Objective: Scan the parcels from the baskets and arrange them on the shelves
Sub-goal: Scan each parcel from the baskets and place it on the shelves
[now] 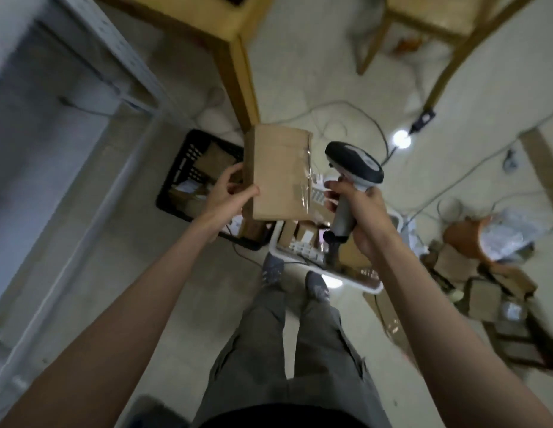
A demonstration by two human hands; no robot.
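Two hands are raised over the floor baskets. A brown parcel (279, 173), taped along its right edge, is gripped at its left side by the left hand (227, 193), thumb on the top face, fingers curled behind. A grey-and-black scanner (352, 180) is held by its handle in the right hand (360, 214), just right of the parcel. More parcels are seen below in a black basket (188, 162) and a white basket (340, 274). A grey shelf (83, 75) is seen at left
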